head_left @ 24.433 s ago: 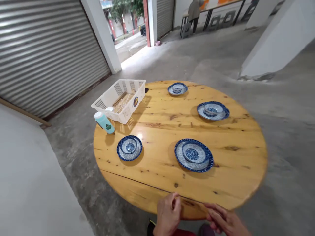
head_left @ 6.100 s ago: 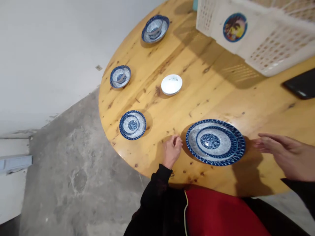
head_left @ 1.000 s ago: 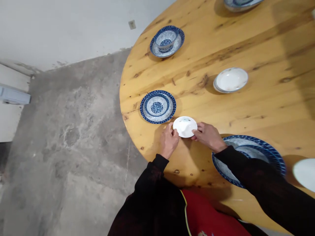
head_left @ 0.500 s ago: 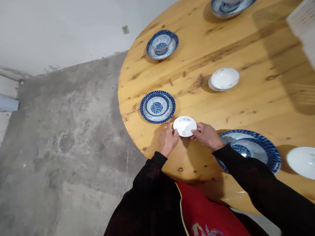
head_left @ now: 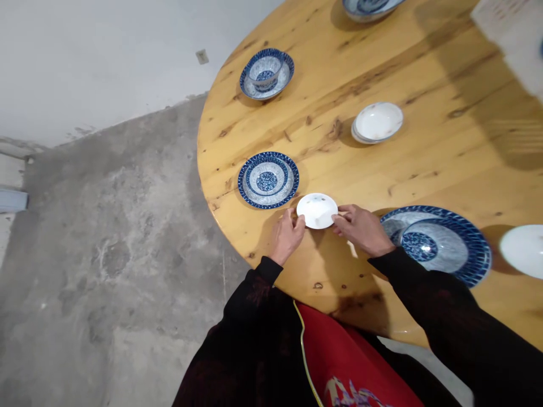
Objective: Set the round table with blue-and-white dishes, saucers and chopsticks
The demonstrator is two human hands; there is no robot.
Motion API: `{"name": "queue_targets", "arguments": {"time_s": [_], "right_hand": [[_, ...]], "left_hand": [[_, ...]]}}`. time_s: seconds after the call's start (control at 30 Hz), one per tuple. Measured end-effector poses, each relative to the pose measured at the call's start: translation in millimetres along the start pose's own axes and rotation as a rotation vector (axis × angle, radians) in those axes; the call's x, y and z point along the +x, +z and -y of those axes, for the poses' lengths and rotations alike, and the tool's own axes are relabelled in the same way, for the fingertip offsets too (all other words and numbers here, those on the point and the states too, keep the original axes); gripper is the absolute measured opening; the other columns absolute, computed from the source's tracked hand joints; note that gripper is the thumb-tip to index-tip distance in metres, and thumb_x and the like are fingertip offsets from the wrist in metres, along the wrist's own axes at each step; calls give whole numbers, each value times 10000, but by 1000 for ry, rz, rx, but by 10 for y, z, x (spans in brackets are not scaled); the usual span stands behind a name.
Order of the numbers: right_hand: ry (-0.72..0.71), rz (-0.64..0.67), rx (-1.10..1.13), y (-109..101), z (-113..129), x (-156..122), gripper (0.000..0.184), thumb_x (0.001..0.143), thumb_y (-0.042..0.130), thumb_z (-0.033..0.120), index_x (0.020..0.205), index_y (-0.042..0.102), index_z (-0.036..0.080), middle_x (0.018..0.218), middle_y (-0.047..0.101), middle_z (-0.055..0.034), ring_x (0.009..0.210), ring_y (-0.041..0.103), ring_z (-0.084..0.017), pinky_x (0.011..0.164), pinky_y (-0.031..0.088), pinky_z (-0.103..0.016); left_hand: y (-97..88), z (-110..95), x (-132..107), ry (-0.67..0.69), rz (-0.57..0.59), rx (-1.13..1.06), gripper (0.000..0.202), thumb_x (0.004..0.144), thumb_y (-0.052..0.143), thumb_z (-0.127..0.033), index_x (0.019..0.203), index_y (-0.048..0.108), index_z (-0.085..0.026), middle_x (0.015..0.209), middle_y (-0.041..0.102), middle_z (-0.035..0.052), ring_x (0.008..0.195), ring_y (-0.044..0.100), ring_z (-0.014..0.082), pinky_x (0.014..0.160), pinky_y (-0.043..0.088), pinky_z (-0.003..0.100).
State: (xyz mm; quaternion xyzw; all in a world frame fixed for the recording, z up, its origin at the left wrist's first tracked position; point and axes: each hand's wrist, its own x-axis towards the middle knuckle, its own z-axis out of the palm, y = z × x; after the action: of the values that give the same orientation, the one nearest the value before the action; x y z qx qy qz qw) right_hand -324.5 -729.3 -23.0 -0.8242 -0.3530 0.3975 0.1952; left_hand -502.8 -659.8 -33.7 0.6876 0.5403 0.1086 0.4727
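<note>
Our left hand (head_left: 287, 236) and right hand (head_left: 362, 229) now pinch a white saucer (head_left: 317, 211), newly added beside a blue-rimmed plate (head_left: 271, 201).

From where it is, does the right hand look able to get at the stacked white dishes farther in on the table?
Probably yes: only tabletop shows between the right hand and the stacked white dishes. It holds the small white dish, though, so it would likely need to let go first.
</note>
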Motion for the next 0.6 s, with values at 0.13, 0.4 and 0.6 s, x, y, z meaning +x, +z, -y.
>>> {"name": "queue_targets", "arguments": {"time_s": [0.13,0.4,0.6], "right_hand": [[-100,-87,156,3,-165,-397,377,894,554,370,1193,621,151,834,765,-101,791,755,-274,768,576,-364],[109,-142,612,733,-840,-1727,484,743,600,625,1017,656,230,790,735,-70,654,706,-249,666,602,-388],[343,-276,891,1405,-1206,-2526,481,600,635,626,879,645,235,701,725,-74,597,689,-251,560,551,-380]], "left_hand": [[-137,183,-202,5,-13,25,357,1001,477,-357,1268,618,-167,719,707,7,752,698,200,770,512,308],[-216,594,-924,27,71,-8,347,995,431,-349,1219,611,-155,702,669,-10,604,600,144,651,473,271],[-202,715,-1417,94,220,-44,326,955,458,-396,1107,648,-179,682,663,-11,566,586,140,603,482,264]]}}
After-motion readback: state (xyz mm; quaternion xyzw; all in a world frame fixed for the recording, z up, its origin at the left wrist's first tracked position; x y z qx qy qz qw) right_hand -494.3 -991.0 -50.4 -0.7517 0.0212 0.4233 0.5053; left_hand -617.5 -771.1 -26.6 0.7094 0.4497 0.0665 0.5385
